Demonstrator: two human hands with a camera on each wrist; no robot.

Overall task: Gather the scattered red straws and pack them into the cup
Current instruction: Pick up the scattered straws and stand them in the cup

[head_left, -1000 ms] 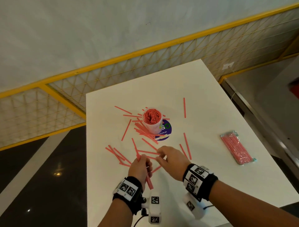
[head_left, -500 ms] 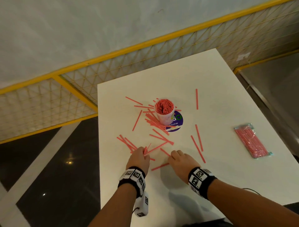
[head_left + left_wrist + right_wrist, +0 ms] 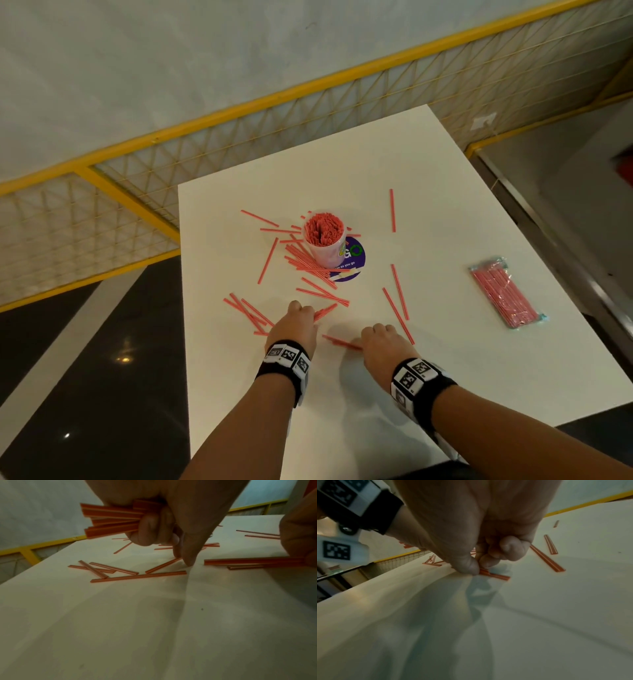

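Note:
A white cup point(image 3: 324, 251) packed with red straws stands mid-table on a purple sticker. Loose red straws point(image 3: 322, 293) lie scattered around it. My left hand point(image 3: 297, 323) grips a small bundle of straws point(image 3: 111, 519) in its curled fingers, while its thumb and forefinger reach down onto another straw point(image 3: 163, 565) on the table. My right hand point(image 3: 380, 339) sits to the right of it and pinches the end of a straw point(image 3: 340, 341) lying flat on the table, seen at the fingertips point(image 3: 494, 575) in the right wrist view.
A sealed pack of red straws point(image 3: 505, 293) lies near the right table edge. The white table point(image 3: 445, 377) ends at my left over dark floor. A yellow mesh fence point(image 3: 137, 192) runs behind the table.
Both hands dropped from above the table down to its surface. My right hand moved back toward me and took hold of a straw near the front; the left still grips its bundle.

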